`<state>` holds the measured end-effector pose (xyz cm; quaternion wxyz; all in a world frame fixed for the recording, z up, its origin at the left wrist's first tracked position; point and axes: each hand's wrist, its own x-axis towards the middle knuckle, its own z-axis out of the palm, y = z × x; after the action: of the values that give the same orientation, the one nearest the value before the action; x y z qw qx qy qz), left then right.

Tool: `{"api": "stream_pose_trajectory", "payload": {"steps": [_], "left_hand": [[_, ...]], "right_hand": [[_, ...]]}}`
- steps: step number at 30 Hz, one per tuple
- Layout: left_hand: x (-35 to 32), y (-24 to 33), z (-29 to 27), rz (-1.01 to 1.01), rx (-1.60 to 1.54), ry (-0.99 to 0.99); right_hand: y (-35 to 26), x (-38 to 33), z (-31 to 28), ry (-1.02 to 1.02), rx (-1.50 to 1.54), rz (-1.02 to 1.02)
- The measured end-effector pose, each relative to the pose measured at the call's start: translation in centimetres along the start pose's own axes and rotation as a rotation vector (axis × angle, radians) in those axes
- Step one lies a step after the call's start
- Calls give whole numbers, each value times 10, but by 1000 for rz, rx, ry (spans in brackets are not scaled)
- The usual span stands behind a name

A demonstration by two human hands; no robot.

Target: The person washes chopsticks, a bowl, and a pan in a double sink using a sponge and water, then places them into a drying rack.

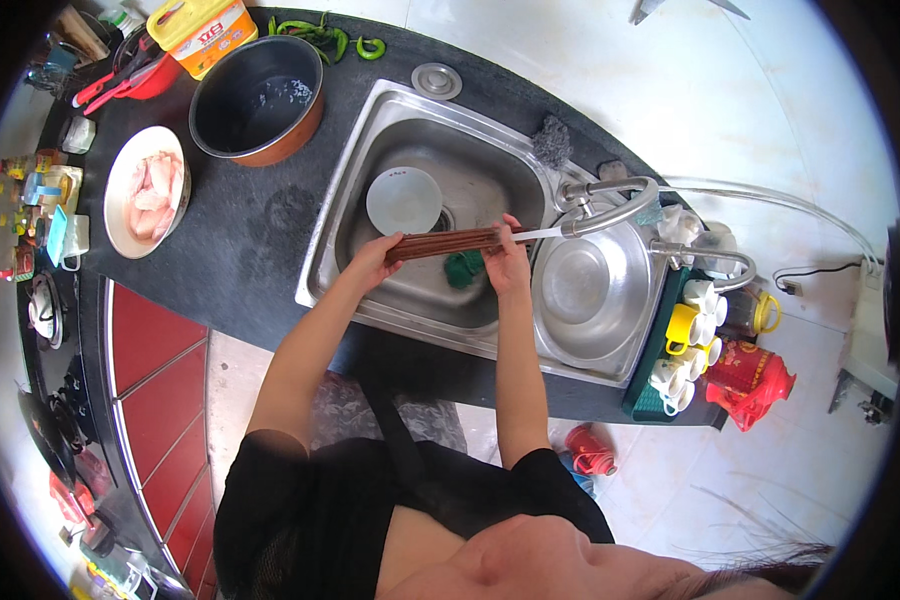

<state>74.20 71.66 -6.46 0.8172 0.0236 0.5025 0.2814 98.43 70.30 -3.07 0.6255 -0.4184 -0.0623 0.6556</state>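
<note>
Washing of chopsticks at a double sink, clock directions being taken from the bundle, with twelve pointing away from the person. The bundle of brown chopsticks (445,244) is lying nearly level above the left basin (515,150), its length running from nine toward three. The left hand (373,262) is gripping the nine o'clock end, fingers and thumb pinching the sticks together; the right hand (507,263) is closing its fingers about the three o'clock end, though the exact placing of its thumb is not telling clearly. From the tap (620,200), between two and three, what is apparently a white stream of water is reaching the right fingers. A pale bowl (404,202) is sitting in the basin at half past ten, and a green scrubber (463,269) is showing near five. The step in hand is seemingly rinsing; the next move is probably calling for rolling the sticks between both hands, letting water reach every side without loosening the bundle.
</note>
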Motion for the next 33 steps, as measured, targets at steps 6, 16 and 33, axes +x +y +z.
{"api": "stream_pose_trajectory", "payload": {"steps": [6, 16, 33], "left_hand": [[20, -7, 8, -61, -158, 106], [51, -27, 0, -121, -22, 160], [91, -63, 62, -101, -145, -54]], "right_hand": [[-10, -6, 18, -34, -237, -102], [-20, -13, 43, -145, 85, -110], [-56, -36, 70, -93, -879, -331]]}}
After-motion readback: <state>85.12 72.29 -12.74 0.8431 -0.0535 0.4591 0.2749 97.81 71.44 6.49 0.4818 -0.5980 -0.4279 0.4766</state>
